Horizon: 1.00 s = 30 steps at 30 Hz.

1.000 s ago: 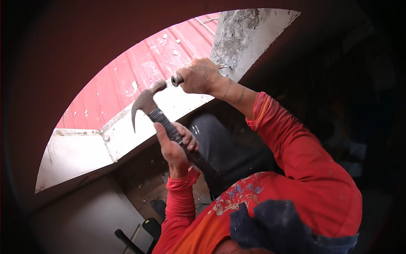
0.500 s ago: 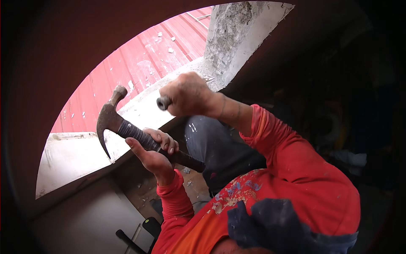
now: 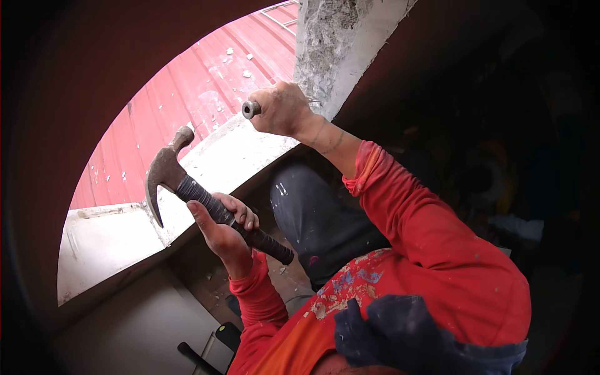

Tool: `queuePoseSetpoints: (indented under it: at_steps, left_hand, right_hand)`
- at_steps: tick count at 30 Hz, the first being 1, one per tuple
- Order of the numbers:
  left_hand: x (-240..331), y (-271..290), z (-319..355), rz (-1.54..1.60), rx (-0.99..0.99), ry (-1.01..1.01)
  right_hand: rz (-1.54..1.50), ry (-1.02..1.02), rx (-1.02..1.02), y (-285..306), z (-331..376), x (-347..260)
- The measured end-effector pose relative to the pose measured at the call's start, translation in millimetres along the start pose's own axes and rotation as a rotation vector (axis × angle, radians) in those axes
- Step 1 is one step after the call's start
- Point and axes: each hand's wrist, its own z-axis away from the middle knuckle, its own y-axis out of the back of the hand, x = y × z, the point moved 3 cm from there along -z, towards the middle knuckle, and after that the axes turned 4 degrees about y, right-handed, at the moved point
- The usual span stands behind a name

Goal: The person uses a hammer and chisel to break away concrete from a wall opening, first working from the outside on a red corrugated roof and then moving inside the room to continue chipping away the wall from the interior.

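My left hand [image 3: 226, 245] is wrapped round the dark, wound handle of a claw hammer [image 3: 164, 169], with the thumb lying up along it. The worn metal head points up and left, over the white sill. Farther off and to the right, my right hand [image 3: 284, 111] is closed in a fist round a metal chisel [image 3: 251, 110]. Its round butt end sticks out on the hammer's side, and a thin part shows past the fist near the rough wall edge. The fist hides the middle of the chisel. Hammer head and chisel are apart.
A chipped concrete wall edge [image 3: 325, 50] rises at the far end of the white sill [image 3: 240, 156]. Beyond the sill is red ribbed sheet roofing [image 3: 181, 87] with loose chips. My dark-trousered knee [image 3: 300, 200] is below the sill. Black bars [image 3: 197, 357] stand at the lower left.
My right hand has moved up and away with the chisel, toward the chipped wall edge. The hammer in my left hand has hardly moved. The view has shifted slightly.
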Motion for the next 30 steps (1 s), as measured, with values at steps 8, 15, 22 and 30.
queuePoseSetpoints:
  at_steps: [8, 15, 22, 30]
  left_hand:
    - [3.0, -13.2, -5.3, -0.073, -0.021, -0.021]
    - [-46.7, -23.6, -20.6, -0.218, -0.109, 0.108]
    - [-46.8, -17.6, -25.4, -0.325, -0.095, 0.156]
    - [-22.7, -28.1, -12.9, -0.007, -0.039, 0.014]
  right_hand:
    - [-0.021, -0.021, 0.018, -4.4, 20.7, 8.5]
    - [-0.02, -0.056, 0.019, -5.9, 24.1, 14.1]
    - [-0.07, -0.11, 0.017, 2.1, 21.9, 10.8]
    - [-0.167, -0.029, 0.089, 4.3, 48.5, -2.9]
